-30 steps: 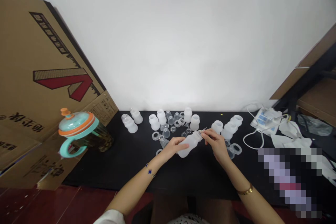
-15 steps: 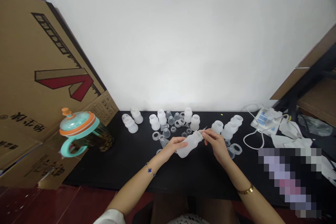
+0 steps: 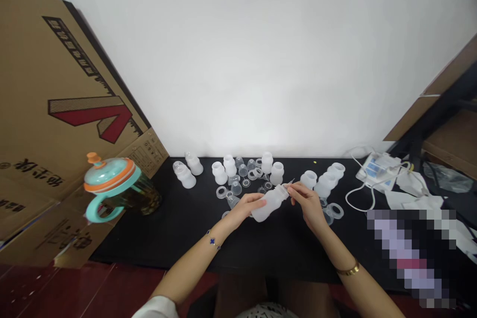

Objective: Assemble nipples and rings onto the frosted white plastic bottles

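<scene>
A frosted white baby bottle [image 3: 267,208] lies tilted in my left hand [image 3: 246,207], its neck pointing up and right. My left thumb rests along its upper side. At the bottle's mouth, my right hand [image 3: 306,201] pinches a thin, pointed, pale piece [image 3: 291,182] between thumb and fingertips; its exact kind is too small to tell. Behind the hands are loose clear bottle nipples [image 3: 236,188] and collar rings [image 3: 221,192]. Two open bottles [image 3: 277,174] stand just past the held one. More open bottles [image 3: 325,185] stand beyond my right hand.
Two bottles with clear tops [image 3: 185,177] stand at the back left. A lidded drink jug [image 3: 122,186] sits by a large cardboard box [image 3: 44,109]. Right of my hand lie more rings [image 3: 336,211], a white power strip with cables [image 3: 376,171] and crumpled paper [image 3: 413,201].
Both hands stay at nearly the same place. The held bottle has shifted very slightly upward, and the thin piece at its mouth shows a little more.
</scene>
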`<act>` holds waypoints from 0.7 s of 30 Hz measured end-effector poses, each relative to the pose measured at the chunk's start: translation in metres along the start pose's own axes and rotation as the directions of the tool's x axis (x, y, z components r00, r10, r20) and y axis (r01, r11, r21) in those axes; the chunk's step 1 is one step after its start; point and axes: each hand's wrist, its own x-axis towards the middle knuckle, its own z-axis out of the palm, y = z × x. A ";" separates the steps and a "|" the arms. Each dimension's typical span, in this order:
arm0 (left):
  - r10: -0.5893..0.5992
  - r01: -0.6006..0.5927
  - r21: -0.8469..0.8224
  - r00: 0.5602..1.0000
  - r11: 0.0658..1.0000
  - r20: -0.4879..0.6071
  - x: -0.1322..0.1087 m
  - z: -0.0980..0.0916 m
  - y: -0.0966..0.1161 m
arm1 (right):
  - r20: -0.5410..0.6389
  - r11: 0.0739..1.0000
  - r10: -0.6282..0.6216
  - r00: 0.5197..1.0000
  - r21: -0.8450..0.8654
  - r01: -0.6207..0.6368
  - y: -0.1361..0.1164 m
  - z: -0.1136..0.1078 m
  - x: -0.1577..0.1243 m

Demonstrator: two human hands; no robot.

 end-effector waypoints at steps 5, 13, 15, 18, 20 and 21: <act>-0.007 0.007 -0.041 1.000 0.999 0.008 -0.002 0.002 0.004 | -0.006 1.000 -0.001 1.000 0.003 0.001 0.000 0.000 0.000; -0.011 0.011 -0.039 1.000 0.999 -0.010 -0.003 0.002 0.005 | -0.008 1.000 -0.006 1.000 0.006 0.006 -0.002 0.001 -0.001; -0.009 0.008 -0.018 1.000 1.000 -0.017 -0.003 0.002 0.005 | -0.010 1.000 -0.009 1.000 0.017 0.009 -0.001 0.001 -0.001; 0.003 -0.003 0.014 1.000 1.000 -0.028 -0.003 0.003 0.005 | -0.010 0.999 -0.011 1.000 0.033 0.011 -0.002 0.001 -0.001; 0.010 -0.009 0.025 0.999 1.000 -0.032 -0.002 0.003 0.005 | -0.008 0.999 -0.010 1.000 0.031 0.010 -0.002 0.001 -0.001; 0.013 -0.012 0.026 0.999 1.000 -0.031 -0.002 0.003 0.005 | -0.007 1.000 -0.009 1.000 0.029 0.009 -0.002 0.001 -0.001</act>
